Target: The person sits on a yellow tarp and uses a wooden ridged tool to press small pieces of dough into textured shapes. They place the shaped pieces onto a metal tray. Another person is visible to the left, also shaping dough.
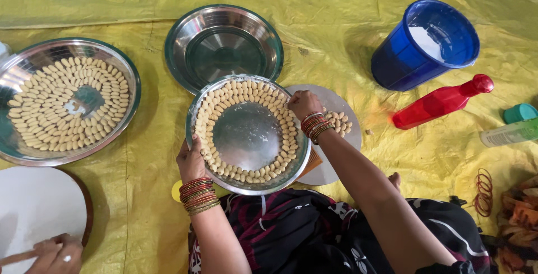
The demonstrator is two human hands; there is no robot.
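Observation:
A steel plate point(248, 134) sits in front of me, ringed by rows of small pale dough pieces point(245, 90) with its middle bare. My left hand point(191, 161) grips the plate's near-left rim. My right hand point(303, 103) rests at the plate's far-right rim, fingers pinched on a dough piece among the rows. Both wrists carry red and gold bangles. Behind my right wrist, a round grey board point(336, 103) holds a small heap of dough pieces point(340, 122).
A second steel plate point(126, 66) on the left is nearly full of dough pieces. An empty steel bowl point(224, 44) stands behind. A blue jug point(426, 44), red bottle point(440, 103) and teal-capped bottle point(513, 127) lie right. Another person's hand point(56, 254) works at a white board point(39, 207).

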